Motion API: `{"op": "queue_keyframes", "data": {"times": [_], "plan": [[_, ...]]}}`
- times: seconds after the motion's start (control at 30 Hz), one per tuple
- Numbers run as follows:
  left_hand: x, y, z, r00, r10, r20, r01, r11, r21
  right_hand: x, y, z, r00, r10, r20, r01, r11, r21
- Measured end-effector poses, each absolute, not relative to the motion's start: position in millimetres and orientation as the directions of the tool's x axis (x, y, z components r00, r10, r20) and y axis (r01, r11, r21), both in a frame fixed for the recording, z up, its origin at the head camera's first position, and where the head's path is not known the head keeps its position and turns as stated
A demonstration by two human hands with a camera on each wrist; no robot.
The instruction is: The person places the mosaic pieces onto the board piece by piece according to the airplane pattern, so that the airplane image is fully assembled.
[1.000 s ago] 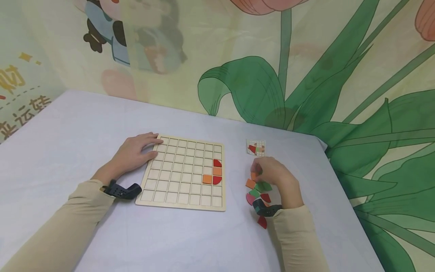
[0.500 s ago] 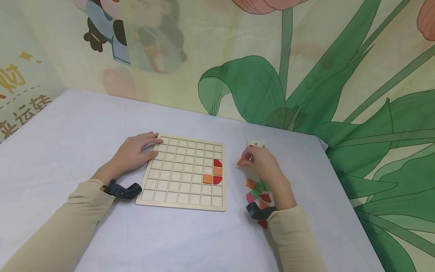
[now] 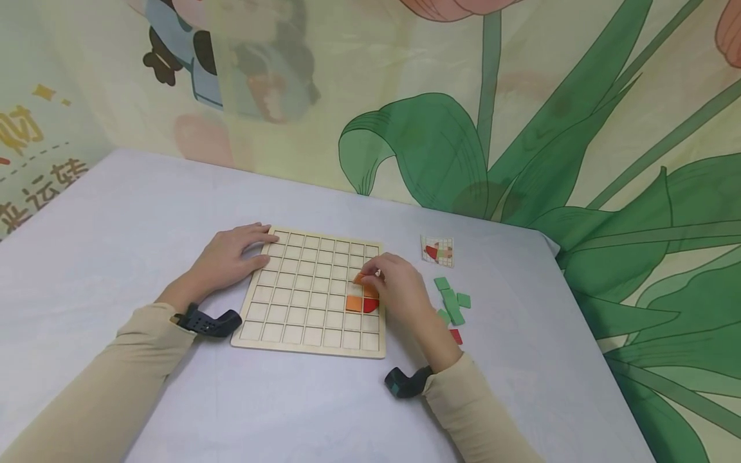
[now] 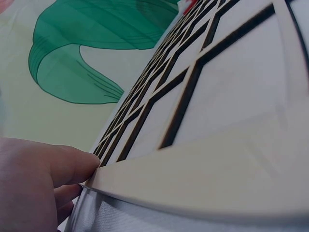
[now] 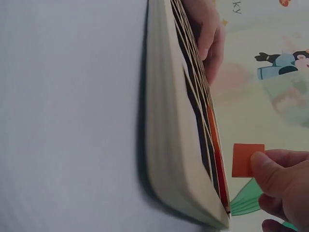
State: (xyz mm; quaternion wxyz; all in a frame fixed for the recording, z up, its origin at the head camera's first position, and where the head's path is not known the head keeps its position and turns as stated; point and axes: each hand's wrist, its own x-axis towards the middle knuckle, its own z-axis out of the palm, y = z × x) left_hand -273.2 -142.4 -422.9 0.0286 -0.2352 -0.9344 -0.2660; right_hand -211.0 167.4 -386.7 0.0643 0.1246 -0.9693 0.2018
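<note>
A wooden grid board [image 3: 278,332] lies on the white-covered table. My left hand [image 3: 234,253] rests at its upper left edge, fingertips on the rim; the left wrist view shows a digit [image 4: 72,165] touching the board's corner. Over the right side of the grid, my right hand [image 3: 399,286] pinches an orange square tile [image 5: 241,160] between thumb and finger. That tile is held up off the board in the right wrist view. Set in the grid are an orange square [image 3: 354,303] and a red quarter-circle [image 3: 370,306]. My right hand partly hides the pieces above them.
Right of the board lie several green pieces [image 3: 451,304] and a red piece [image 3: 457,336]; my right forearm covers others. A small pattern card [image 3: 437,251] lies behind them. A printed cloth backdrop [image 3: 289,141] stands along the table's far edge.
My right hand has lifted the orange square tile from the loose pieces and carried it left, over the board's right side. My left hand has stayed at the board's edge.
</note>
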Motion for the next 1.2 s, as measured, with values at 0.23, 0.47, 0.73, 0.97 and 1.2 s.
{"op": "queue_keyframes", "data": {"times": [0.23,0.47,0.73,0.97,1.2], "plan": [[-271.7,-141.8,-420.1,-0.886,0.425,0.183,0.458,0.749,0.479,-212.0,163.6,-393.5,-0.959,-0.226,0.173,-0.275,0.892,-0.359],[-272.0,-142.6,-419.1,-0.885,0.434,0.165,0.457,0.748,0.481,-213.1,163.2,-396.3,-0.945,-0.246,0.216,-0.311,0.878,-0.363],[-272.7,-142.3,-419.4,-0.885,0.436,0.162,0.457,0.748,0.482,-213.0,163.7,-397.7,-0.936,-0.26,0.237,-0.333,0.871,-0.362],[-273.4,-142.2,-419.4,-0.882,0.438,0.17,0.462,0.742,0.486,-213.9,162.9,-400.1,-0.947,-0.278,0.163,-0.317,0.895,-0.314],[-273.6,-141.8,-420.6,-0.886,0.432,0.168,0.456,0.744,0.489,-212.5,161.5,-398.1,-0.934,-0.315,0.169,-0.352,0.891,-0.287]]}}
